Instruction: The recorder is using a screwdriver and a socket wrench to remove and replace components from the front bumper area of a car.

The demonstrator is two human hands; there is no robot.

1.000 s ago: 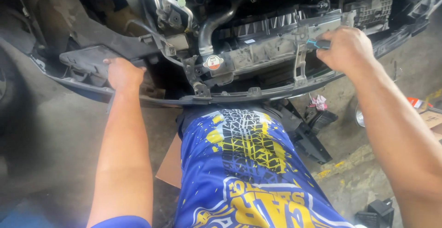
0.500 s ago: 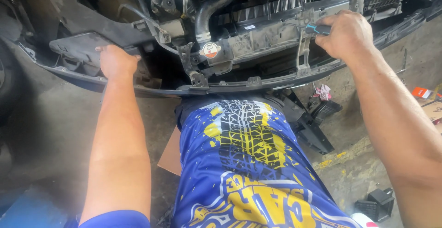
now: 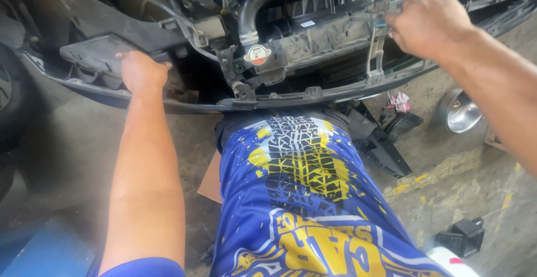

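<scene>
I face the open front of a car with its bumper cover off. My left hand grips the edge of a black plastic panel on the lower left of the front end. My right hand is closed around a small blue-green tool, held against a grey upright bracket in the middle of the front frame. Between the hands sit a radiator cap and a black hose. My blue and yellow jersey fills the lower middle, right against the black lower crossbar.
Black plastic parts lie on the concrete floor to the right, with a pink rag and a chrome round part. Small black blocks sit at the lower right. A tyre is at far left, cardboard near my body.
The view has tipped down and drawn closer, so the car front sits higher in frame. Both hands keep their places on the panel and the bracket.
</scene>
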